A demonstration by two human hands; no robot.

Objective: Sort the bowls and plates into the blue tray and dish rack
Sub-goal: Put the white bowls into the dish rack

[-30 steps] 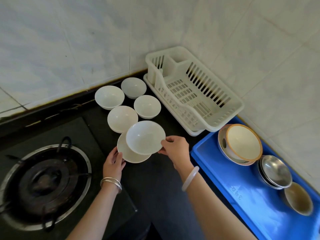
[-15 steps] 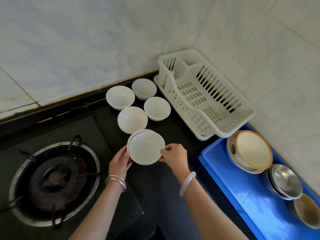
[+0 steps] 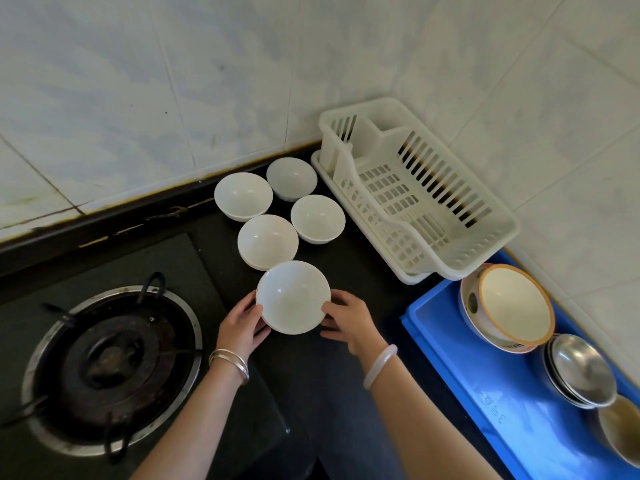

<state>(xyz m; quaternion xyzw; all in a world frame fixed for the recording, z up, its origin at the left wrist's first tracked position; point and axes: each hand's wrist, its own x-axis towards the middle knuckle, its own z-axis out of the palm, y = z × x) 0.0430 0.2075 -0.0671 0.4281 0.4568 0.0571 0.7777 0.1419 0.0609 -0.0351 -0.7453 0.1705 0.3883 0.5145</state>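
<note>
A stack of white bowls sits on the black counter, held between both hands. My left hand cups its left side and my right hand touches its right rim. Behind it stand several more white bowls: one just behind, another to its right, and two at the back. The white dish rack stands empty in the corner. The blue tray on the right holds an orange-rimmed bowl, stacked steel bowls and a brownish bowl.
A gas burner fills the left of the black cooktop. Tiled walls close the back and right sides. Dark counter surface lies between the held stack and the rack.
The upper bowl, tilted and offset a second ago, has come down onto the lower one, forming a single stack. Both hands now hold its sides. The camera view shifted slightly.
</note>
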